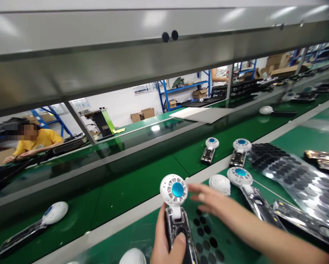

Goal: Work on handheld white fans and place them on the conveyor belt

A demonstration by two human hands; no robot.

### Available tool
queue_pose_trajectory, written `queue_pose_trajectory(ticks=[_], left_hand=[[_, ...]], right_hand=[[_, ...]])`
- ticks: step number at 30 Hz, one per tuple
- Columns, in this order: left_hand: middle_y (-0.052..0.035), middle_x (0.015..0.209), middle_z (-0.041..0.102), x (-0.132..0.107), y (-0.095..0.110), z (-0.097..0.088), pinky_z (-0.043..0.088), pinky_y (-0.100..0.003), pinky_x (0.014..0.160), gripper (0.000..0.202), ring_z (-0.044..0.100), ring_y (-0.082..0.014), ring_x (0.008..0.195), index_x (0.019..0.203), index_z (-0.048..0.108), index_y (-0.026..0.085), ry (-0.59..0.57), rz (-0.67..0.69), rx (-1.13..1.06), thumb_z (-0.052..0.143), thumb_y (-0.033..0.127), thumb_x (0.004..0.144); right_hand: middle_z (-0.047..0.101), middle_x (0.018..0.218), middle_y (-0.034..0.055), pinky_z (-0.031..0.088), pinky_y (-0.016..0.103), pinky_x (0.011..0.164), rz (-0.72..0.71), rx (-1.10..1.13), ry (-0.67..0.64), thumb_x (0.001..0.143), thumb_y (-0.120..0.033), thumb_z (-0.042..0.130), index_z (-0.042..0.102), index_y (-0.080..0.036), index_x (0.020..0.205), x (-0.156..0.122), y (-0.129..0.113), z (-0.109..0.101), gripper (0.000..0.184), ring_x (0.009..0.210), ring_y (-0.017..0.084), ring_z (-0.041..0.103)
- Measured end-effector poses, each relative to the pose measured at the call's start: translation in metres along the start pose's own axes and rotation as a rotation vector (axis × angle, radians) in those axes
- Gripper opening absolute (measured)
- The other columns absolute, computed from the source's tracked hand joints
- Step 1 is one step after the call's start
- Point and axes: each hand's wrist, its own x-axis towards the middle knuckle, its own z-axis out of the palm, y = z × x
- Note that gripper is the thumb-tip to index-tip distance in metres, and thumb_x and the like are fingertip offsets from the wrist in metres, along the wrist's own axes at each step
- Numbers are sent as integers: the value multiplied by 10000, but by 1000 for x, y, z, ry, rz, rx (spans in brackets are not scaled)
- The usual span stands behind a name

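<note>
My left hand point(168, 240) is wrapped around the dark handle of a handheld fan point(174, 189), thumb on its front. The fan stands nearly upright, its round white head with a blue centre facing me. Just right of the head is my right hand point(207, 198), slightly blurred, with fingers stretched out and nothing visible in them. Whether its fingertips touch the head, I cannot tell. Beneath that hand lies a sheet of black round stickers point(205, 238). Close by on the right are a white round cover point(220, 184) and another handheld fan point(240, 176).
A green conveyor belt point(142, 187) runs past the bench, carrying several fans, one of them at the lower left point(54, 212). A large sticker sheet point(299, 176) and dark handle parts point(307, 222) lie at right. Overhead is a metal beam point(112, 69). Across sits a person in yellow point(49, 136).
</note>
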Motion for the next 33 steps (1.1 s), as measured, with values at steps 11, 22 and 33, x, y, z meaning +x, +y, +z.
queue_pose_trajectory(ticks=[11, 22, 33], left_hand=[[-58, 1002, 583, 164, 43, 20, 488, -369, 725, 304, 583, -165, 822, 1092, 503, 154, 113, 21, 443, 504, 316, 835], [-120, 1281, 465, 130, 48, 62, 310, -496, 974, 382, 422, -263, 1177, 1124, 514, 146, 31, 101, 97, 474, 391, 834], [-33, 817, 611, 28, 2, 18, 476, -296, 645, 219, 627, -159, 662, 998, 421, 196, -10, -196, -527, 460, 315, 818]], right_hand=[[518, 1194, 72, 450, 437, 836, 448, -624, 283, 871, -290, 518, 513, -184, 1140, 153, 34, -106, 289, 1005, 217, 542], [538, 1080, 75, 457, 408, 751, 233, -769, 313, 882, -368, 453, 439, -206, 1212, 89, 4, -73, 367, 867, 205, 572], [490, 1199, 95, 467, 277, 801, -84, -296, 71, 862, -210, 358, 405, -212, 1242, -30, 17, 20, 383, 1011, 180, 546]])
